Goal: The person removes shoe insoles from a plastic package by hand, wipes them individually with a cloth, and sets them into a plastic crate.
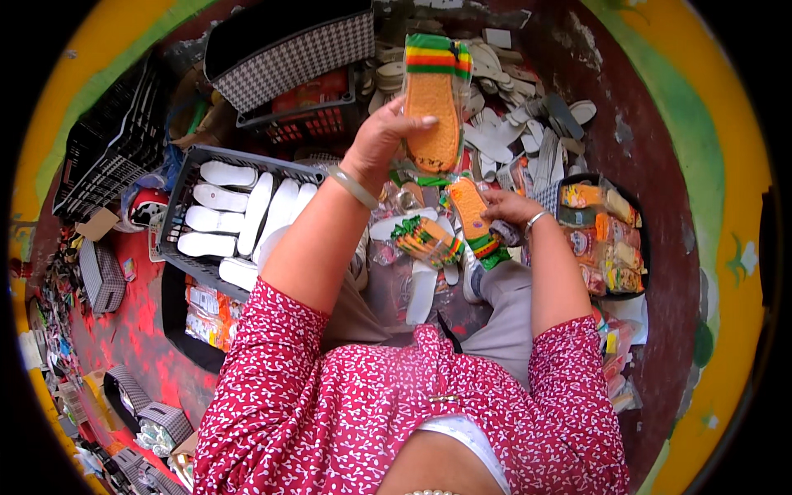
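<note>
Film (464, 124), clear and glossy, wraps an orange sole (431, 95) with a striped band (429, 59), raised just past 12 o'clock in the person's left hand (384, 136). That grip is closed on the package, thumb across its face, fingers hidden behind. At 2 o'clock the right hand (511, 208) pinches the edge of a second orange sole (469, 206), its striped end angled toward 5 o'clock; whether film covers it is hard to tell.

The slick wrapping looks the likeliest source of trouble: with a single thumb bearing on the front, the raised sole could swivel or slide free. Near the dial's centre lie a green-trimmed orange bundle (425, 241) and loose pale insoles (422, 293), where a dropped piece could get mixed in. The right grip, catching only an edge, might let its sole tip and twist.

Crowding adds risk. A dark crate (202, 269) of white insoles (216, 219) sits at 10 o'clock, beside the left arm, and a black bin (590, 177) of packets (623, 254) at 3 o'clock, near the right wrist; a wide swing could jostle either.
</note>
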Tool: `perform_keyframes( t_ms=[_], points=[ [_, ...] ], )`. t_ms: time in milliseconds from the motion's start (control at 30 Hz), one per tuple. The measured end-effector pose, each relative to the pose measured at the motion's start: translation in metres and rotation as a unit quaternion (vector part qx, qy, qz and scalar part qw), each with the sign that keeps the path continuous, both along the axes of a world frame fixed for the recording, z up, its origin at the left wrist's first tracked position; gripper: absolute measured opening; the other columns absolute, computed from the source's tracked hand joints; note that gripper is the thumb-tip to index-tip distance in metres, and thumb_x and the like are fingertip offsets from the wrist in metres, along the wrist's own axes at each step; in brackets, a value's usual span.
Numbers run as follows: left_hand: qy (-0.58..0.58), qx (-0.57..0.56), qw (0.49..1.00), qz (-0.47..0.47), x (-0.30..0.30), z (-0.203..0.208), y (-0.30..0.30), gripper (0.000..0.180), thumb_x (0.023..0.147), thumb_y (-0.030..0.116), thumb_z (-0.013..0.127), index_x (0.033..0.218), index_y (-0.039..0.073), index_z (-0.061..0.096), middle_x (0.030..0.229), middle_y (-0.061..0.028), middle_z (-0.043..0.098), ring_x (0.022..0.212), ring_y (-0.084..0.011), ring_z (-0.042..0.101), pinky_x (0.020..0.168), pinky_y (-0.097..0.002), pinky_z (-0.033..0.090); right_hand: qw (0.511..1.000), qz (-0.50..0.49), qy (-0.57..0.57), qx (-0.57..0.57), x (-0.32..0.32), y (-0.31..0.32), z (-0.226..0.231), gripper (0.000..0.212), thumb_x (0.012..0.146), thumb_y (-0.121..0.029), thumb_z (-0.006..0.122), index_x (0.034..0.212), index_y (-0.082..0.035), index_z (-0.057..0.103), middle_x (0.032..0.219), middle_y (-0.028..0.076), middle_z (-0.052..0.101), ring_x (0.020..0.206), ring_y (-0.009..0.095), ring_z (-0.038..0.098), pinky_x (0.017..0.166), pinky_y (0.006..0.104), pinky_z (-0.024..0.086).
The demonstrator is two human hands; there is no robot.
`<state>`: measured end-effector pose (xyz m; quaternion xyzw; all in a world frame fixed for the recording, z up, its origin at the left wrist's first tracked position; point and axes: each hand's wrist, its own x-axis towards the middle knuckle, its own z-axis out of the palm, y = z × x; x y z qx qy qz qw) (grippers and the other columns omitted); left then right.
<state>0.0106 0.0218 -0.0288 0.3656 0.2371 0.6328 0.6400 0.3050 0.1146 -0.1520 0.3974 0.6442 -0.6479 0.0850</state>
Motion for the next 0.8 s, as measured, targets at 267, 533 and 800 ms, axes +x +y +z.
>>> perform_keyframes(
  t_ms=[267,533,800],
  points=[
    [-0.03,-0.05,0.998,0.017,0.001,0.009,-0.005,0.04,0.078,0.008,0.065,0.115,0.0,0.053,0.103,-0.0097,0.063,0.093,-0.0204,0.063,0.086,-0.0361,0.051,0.999,0.005,-0.032,-0.019,-0.011,-0.009,0.016,0.029,0.076,-0.004,0.065,0.105,-0.003,0.063,0.088,0.001,0.065,0.081,0.01,0.059,0.076,0.0246,0.047],
    [-0.076,-0.055,0.996,0.011,0.0,0.005,-0.005,0.042,0.082,0.008,0.056,0.123,0.001,0.046,0.107,-0.01,0.06,0.096,-0.0203,0.061,0.086,-0.0339,0.049,0.988,0.084,-0.128,-0.016,0.0,-0.005,-0.023,0.031,0.077,-0.008,0.067,0.108,-0.005,0.064,0.086,0.004,0.065,0.079,0.011,0.059,0.069,0.0274,0.049],
    [-0.079,-0.072,0.994,0.033,0.005,-0.004,0.0,0.033,0.087,0.014,0.052,0.116,0.0,0.051,0.102,-0.0092,0.061,0.09,-0.0191,0.061,0.08,-0.0318,0.05,0.899,0.201,-0.246,0.301,0.007,-0.002,-0.032,0.039,0.073,-0.018,0.068,0.11,-0.007,0.062,0.091,0.01,0.067,0.081,0.019,0.062,0.076,0.0337,0.049]
  ],
)
